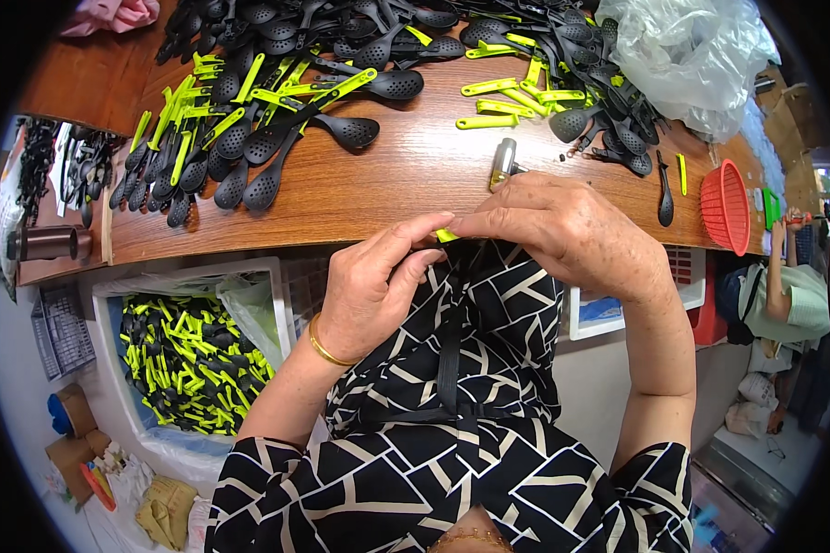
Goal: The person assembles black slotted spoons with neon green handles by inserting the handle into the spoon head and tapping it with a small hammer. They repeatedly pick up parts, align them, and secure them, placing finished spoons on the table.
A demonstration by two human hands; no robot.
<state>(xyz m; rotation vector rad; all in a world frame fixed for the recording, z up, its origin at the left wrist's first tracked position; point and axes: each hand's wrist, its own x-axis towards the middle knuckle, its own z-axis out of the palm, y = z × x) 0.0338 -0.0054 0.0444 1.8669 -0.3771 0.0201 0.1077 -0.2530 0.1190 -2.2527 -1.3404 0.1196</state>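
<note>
My left hand (367,284) and my right hand (567,223) meet at the table's near edge. Between their fingertips shows a small lime-green handle piece (446,236); the rest of it is hidden by the fingers. My left thumb and fingers pinch it, and the fingers of my right hand close over its other side. Just beyond my right hand is a short yellow and silver cylindrical thing (503,164); I cannot tell whether the hand touches it. Several loose lime-green handles (500,121) lie farther off on the wooden table (406,175).
Black slotted spoons with lime-green handles (249,138) pile up at the left. More black spoons (622,129) lie at the right, near a clear plastic bag (692,55) and a red basket (725,207). Below left stands a white crate (281,304) of green-and-black pieces. Another person (788,295) is far right.
</note>
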